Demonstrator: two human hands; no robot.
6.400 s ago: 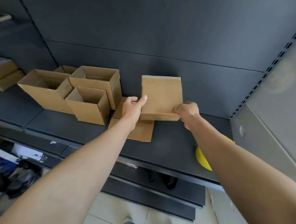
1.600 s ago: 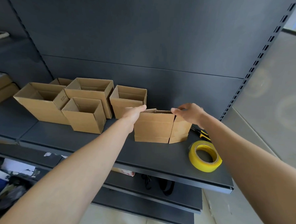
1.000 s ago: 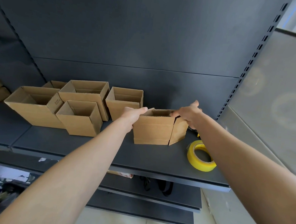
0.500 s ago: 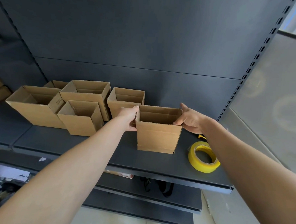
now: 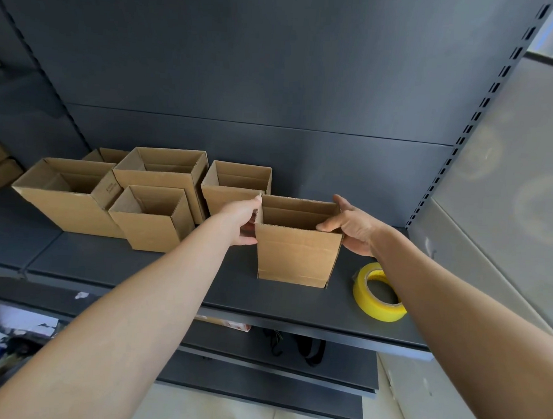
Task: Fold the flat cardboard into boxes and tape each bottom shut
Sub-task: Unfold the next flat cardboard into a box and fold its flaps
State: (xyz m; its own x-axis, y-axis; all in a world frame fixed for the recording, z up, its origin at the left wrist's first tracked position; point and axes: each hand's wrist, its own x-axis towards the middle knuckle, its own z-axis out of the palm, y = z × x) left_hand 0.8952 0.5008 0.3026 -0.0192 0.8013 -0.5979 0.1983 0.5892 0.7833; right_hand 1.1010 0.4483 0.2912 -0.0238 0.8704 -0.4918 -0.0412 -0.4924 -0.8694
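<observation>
Box (image 5: 295, 255): stands upright on the shelf (image 5: 137, 266), mouth up, near the front edge, between the other boxes and the tape.
Left hand (image 5: 244, 219): clamped on the box's left wall at the top corner, fingers up by the rim.
Right hand (image 5: 352, 227): clamped on the right wall, thumb at the front rim corner.
Step, as I judge it: squaring the box and settling it in place on the shelf.
Bottom: hidden against the shelf, so I cannot tell whether it is taped.
Doing it well: press both walls evenly so the mouth comes to a true rectangle. Grip low enough that the thin rim does not buckle. Seat all four bottom edges flat before letting go.
Check: if the bottom seam is untaped, the box should be tipped over for taping, not left standing.
Risk: uneven squeeze would skew the walls. A push forward could tip the box off the front edge.
Tape (image 5: 378, 293): yellow roll lying flat to the right, apart from the box, partly behind the right forearm, within easy reach.
Other boxes (image 5: 153, 219): open, clustered to the left. The nearest (image 5: 235, 184) sits just behind the left hand, so leave clearance.
</observation>
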